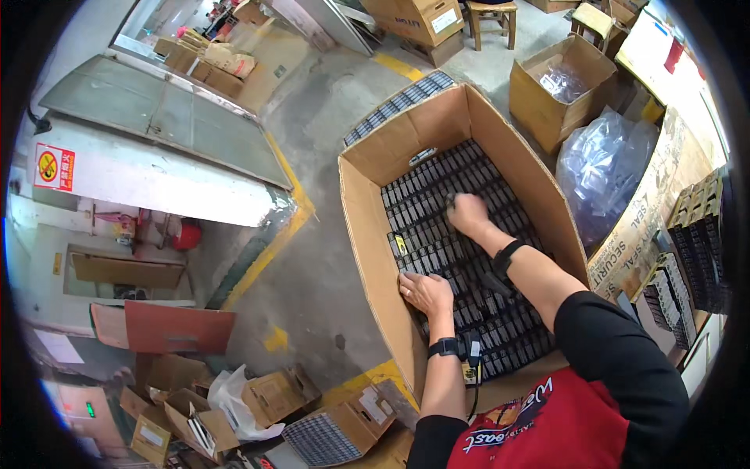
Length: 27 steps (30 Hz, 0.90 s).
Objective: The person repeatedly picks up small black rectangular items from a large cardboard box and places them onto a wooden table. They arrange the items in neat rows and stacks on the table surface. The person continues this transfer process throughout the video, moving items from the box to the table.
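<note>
Head view, finding one: my work centres on a large open carton point(519, 164), with small dark pieces point(426, 191) standing inside it in close, parallel rows. The rows cover most of the visible bed, and their tops sit below the carton's rim. I judge this layer to be largely complete; whether pieces are being added, removed or only straightened cannot be determined. Similar pieces are found outside: a dark stack point(701, 234) and a paler stack point(668, 305) at the right, and a further batch point(400, 103) beyond the far end. Whether these are pending or finished is not established.

Finding two, the grip: my right hand point(470, 216) is over the middle rows, fingers bunched and blurred, tips down at the pieces. I cannot tell whether they are clamped on one. My left hand point(428, 295) lies palm down beside the carton's left wall, fingers extended and slightly apart, closed on nothing visible. A yellow-marked item point(400, 245) lies just beyond it, among the rows, near that same wall.
</note>
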{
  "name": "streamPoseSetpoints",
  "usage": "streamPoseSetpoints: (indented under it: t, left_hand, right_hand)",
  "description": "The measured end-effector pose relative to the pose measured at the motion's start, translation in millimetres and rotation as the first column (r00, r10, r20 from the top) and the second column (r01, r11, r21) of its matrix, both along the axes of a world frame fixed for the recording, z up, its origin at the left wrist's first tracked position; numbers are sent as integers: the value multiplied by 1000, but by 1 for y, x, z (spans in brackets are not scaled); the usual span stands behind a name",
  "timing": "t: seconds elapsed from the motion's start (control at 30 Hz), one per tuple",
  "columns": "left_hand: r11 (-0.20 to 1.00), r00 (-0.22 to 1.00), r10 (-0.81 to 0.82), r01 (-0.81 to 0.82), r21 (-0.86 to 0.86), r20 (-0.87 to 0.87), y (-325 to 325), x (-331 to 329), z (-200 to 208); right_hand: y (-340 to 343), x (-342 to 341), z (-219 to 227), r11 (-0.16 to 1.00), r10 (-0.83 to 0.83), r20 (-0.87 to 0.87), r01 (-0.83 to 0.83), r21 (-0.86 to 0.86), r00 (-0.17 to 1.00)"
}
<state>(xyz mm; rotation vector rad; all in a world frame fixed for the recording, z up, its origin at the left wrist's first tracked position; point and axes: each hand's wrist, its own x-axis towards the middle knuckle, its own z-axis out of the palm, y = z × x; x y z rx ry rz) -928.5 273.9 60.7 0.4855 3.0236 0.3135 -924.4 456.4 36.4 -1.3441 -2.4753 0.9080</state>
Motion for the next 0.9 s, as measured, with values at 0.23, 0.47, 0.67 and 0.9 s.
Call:
streamPoseSetpoints:
  t: [0.23,0.47,0.67,0.9]
  left_hand:
    - [995,996,92,-93,35,14,11,-8,4]
    - [849,962,34,-171,499,270,-8,-43,-21]
    - [547,967,3,-215,809,255,4,-42,1]
    - [233,942,-320,-25,972,101,39,46,206]
  right_hand:
    - [-36,54,-7,934,159,23,-143,-328,987]
    - [-74,57,-22,967,92,60,-75,-245,994]
    - [-58,62,51,993,-64,-45,59,-100,997]
    - [-44,150,211,983,-167,-423,182,-6,890]
